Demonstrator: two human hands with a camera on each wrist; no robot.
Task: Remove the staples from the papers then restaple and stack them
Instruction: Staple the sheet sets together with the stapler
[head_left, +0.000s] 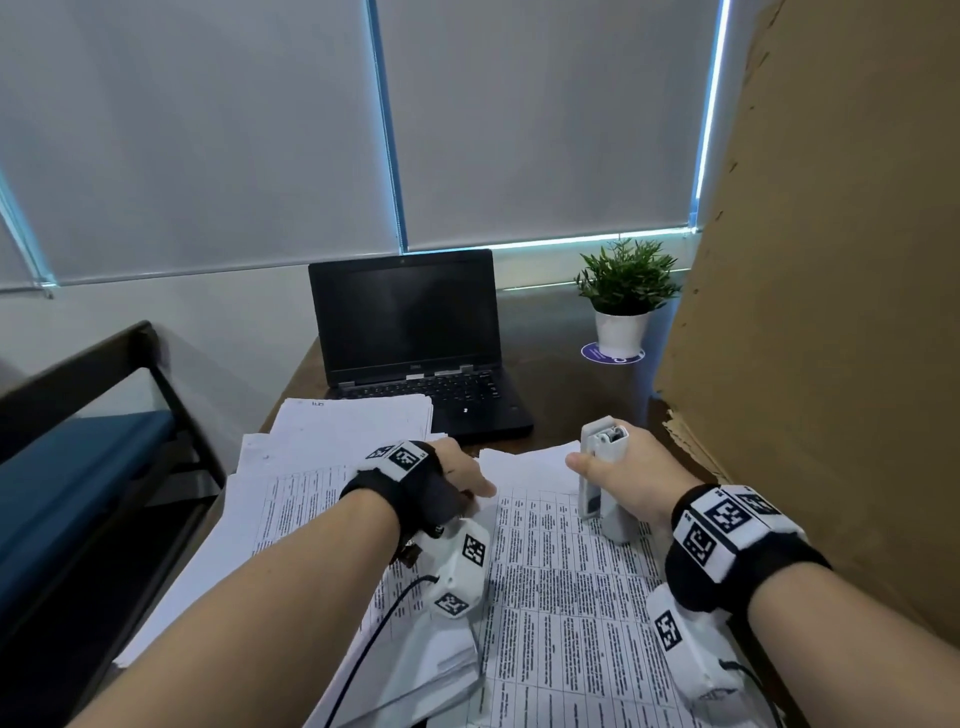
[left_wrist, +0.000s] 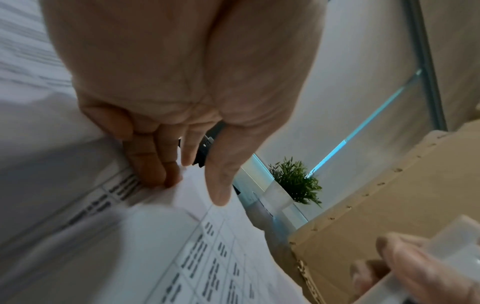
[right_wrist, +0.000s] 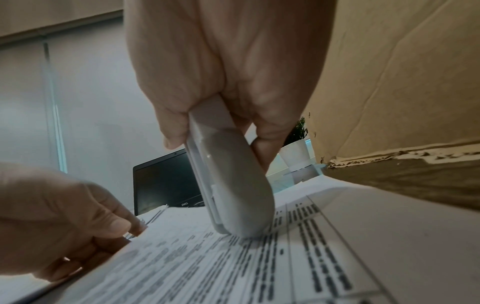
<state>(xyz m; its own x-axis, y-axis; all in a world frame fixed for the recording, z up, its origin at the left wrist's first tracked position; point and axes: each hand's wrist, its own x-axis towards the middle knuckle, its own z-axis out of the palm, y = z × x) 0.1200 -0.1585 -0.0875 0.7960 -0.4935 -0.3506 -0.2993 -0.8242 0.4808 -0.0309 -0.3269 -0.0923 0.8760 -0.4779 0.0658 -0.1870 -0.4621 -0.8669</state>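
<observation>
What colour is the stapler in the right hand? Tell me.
Light grey stapler, clearest in the right wrist view.

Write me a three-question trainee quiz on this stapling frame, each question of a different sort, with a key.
1. True or false: the right hand grips the white stapler standing on end, its lower end on the printed sheets.
2. Multiple choice: the left hand is
A. typing on the laptop
B. holding the sheets at their far left corner
C. lifting the potted plant
3. Fill in: to the person's right stands a sheet of brown ____.

Key: 1 true; 2 B; 3 cardboard.
</observation>
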